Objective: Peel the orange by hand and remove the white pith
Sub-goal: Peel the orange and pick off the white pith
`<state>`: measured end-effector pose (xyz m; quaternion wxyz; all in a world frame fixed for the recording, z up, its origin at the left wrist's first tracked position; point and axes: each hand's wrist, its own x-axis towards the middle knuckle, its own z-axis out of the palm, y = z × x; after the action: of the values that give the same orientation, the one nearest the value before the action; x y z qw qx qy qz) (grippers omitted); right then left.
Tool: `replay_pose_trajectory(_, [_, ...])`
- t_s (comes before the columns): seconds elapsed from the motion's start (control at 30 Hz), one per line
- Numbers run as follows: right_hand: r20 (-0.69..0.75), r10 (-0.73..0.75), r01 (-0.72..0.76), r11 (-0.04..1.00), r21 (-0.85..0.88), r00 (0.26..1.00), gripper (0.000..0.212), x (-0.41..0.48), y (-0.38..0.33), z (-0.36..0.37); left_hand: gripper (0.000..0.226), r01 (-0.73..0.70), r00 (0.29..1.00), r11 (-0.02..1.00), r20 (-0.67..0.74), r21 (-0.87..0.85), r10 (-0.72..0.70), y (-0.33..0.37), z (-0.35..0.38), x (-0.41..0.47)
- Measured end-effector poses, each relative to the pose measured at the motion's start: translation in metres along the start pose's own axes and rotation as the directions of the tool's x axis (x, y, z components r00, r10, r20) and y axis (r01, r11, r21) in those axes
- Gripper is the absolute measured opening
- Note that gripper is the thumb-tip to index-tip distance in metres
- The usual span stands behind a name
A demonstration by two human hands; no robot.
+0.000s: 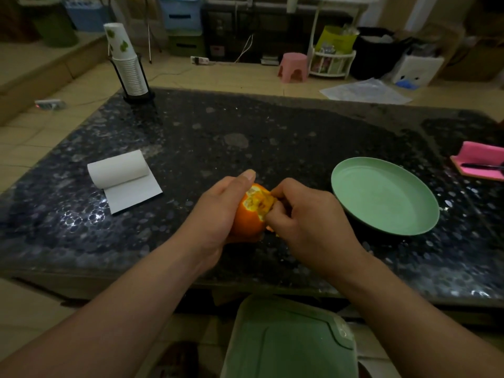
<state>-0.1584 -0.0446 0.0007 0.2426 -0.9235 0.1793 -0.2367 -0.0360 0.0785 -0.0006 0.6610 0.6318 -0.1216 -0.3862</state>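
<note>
An orange (249,219) is held over the dark speckled table (245,137), near its front edge. Its top is torn open and shows white pith and yellow flesh; the lower part still has its orange skin. My left hand (221,211) grips the orange from the left, thumb up along its top. My right hand (308,216) comes in from the right with curled fingers that pinch the peel at the torn edge. The far side of the orange is hidden by both hands.
A green plate (409,214) stands just right of my hands. A roll of white paper (122,175) lies to the left. A cup holder with stacked paper cups (131,75) stands at the back left, a pink tray (480,165) at the right edge. A green bin (289,342) sits below the table's front.
</note>
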Motion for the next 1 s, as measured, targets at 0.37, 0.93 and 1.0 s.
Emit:
replay_pose_trajectory(0.37, [0.2,0.064,-0.087,0.991,0.105,0.978,0.024,0.002,0.008,-0.01,0.036,-0.009,1.0,0.999,0.027,0.042,0.008,0.005,0.001,-0.003])
replay_pose_trajectory(0.93, [0.211,0.093,-0.144,0.96,0.239,0.973,0.02,0.005,0.012,-0.01,0.035,0.013,0.999,1.0,0.047,0.013,-0.013,0.003,-0.002,-0.005])
replay_pose_trajectory(1.0, [0.283,0.07,-0.126,0.975,0.185,0.957,0.026,0.005,0.012,-0.014,0.036,-0.018,0.998,0.998,0.068,0.067,0.013,0.003,-0.003,-0.005])
